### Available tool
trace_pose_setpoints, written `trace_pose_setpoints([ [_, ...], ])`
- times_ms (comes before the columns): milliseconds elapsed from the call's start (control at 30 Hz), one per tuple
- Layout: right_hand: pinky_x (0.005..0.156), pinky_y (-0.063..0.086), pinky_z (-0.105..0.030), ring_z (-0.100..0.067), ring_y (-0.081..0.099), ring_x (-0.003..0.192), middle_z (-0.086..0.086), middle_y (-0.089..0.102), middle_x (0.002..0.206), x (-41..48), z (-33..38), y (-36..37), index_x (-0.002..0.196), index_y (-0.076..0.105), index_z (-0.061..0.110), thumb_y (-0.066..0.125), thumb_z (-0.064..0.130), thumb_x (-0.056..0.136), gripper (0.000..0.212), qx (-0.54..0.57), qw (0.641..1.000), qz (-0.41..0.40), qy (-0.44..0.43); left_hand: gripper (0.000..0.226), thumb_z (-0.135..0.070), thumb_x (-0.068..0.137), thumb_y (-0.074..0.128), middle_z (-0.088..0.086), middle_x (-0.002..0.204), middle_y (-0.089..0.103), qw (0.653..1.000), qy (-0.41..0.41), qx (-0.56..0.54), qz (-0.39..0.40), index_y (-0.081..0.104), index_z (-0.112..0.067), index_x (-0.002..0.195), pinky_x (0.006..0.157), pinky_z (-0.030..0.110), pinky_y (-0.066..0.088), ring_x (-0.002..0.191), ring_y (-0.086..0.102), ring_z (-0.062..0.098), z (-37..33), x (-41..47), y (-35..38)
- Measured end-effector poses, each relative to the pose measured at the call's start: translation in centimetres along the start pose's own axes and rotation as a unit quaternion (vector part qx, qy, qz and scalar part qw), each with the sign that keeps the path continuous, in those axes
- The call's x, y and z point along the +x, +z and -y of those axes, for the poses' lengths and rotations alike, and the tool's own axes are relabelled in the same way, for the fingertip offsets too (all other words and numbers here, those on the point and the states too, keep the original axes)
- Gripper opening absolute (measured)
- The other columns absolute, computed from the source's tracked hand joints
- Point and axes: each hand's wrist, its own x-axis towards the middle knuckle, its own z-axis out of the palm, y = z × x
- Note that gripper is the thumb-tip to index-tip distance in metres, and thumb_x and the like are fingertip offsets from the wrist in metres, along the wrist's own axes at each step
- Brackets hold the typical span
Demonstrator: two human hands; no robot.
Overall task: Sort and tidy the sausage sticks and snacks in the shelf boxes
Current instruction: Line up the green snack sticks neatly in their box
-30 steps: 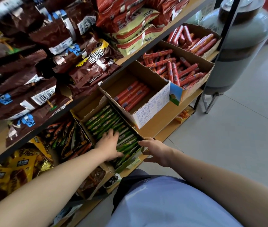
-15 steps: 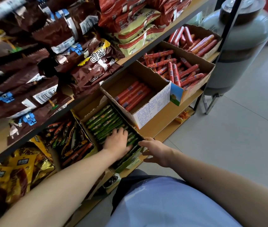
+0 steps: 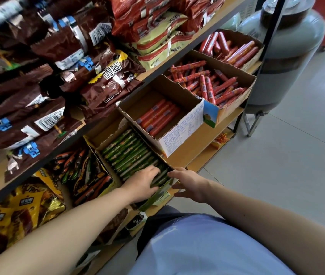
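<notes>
Left grip (image 3: 143, 182) is down inside the cardboard box (image 3: 103, 132), lying on the near end of the green sausage sticks (image 3: 130, 153). Its fingers are bent onto the wrappers. Honestly can't tell whether it's pinching a stick or just pressing on the pile, since the fingertips are tucked in among them.

Right grip (image 3: 190, 182) has hold of that same box at its near right corner, thumb on the rim and fingers curled round the outside wall.

The green sticks lie in tidy rows running from the back of the box to the front, filling most of it. The box sits on the lower shelf board (image 3: 193, 153).

Just left of it is another box with a messy mix of orange and green sticks (image 3: 82, 171). On the right is a white-printed box (image 3: 179, 133) with a few red sausages (image 3: 157, 116) side by side against its left wall. Past that, a bigger box (image 3: 235, 73) holds loose red sausages (image 3: 207, 84) pointing every which way, and the last box (image 3: 254, 60) has thicker ones (image 3: 239, 52).

The shelf above is piled with brown snack packs (image 3: 102, 90), and yellow bags (image 3: 28, 203) sit low on the left. A grey tank (image 3: 288, 62) stands on the tiled floor (image 3: 276, 175) beyond the shelf end.
</notes>
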Motion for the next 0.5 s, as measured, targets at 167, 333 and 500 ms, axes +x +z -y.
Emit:
trace_pose_setpoints([
  [167, 0.098, 0.054, -0.040, -0.018, 0.056, 0.104, -0.002, 0.055, 0.128, -0.1, 0.0, -0.1, 0.142, 0.044, 0.025, 0.055, 0.031, 0.100, 0.044, 0.002, 1.000, 0.001, 0.000, 0.034, -0.046, 0.081, 0.074, -0.012, 0.101, 0.052, 0.997, -0.079, -0.022, 0.006, 0.055, -0.026, 0.101, 0.078, 0.025, 0.046, 0.093, 0.053, 0.010, 1.7, -0.1, -0.8],
  [333, 0.096, 0.056, -0.039, -0.020, 0.057, 0.109, -0.004, 0.058, 0.126, -0.1, -0.1, -0.2, 0.139, 0.047, 0.025, 0.056, 0.030, 0.100, 0.041, 0.011, 1.000, 0.005, -0.001, 0.033, -0.036, 0.092, 0.061, 0.002, 0.127, 0.052, 0.990, -0.110, 0.002, -0.086, 0.057, -0.018, 0.119, 0.093, 0.034, 0.046, 0.124, 0.049, 0.026, 2.9, 0.8, -1.7],
  [500, 0.094, 0.056, -0.039, -0.024, 0.059, 0.115, -0.005, 0.059, 0.127, -0.1, -0.2, -0.4, 0.133, 0.056, 0.022, 0.055, 0.029, 0.099, 0.035, 0.047, 0.999, 0.000, 0.006, 0.084, -0.057, 0.086, 0.060, 0.010, 0.161, 0.009, 0.977, -0.212, -0.020, 0.006, 0.026, -0.017, 0.152, 0.119, 0.049, 0.020, 0.148, 0.005, 0.034, 3.4, 1.7, -2.1],
])
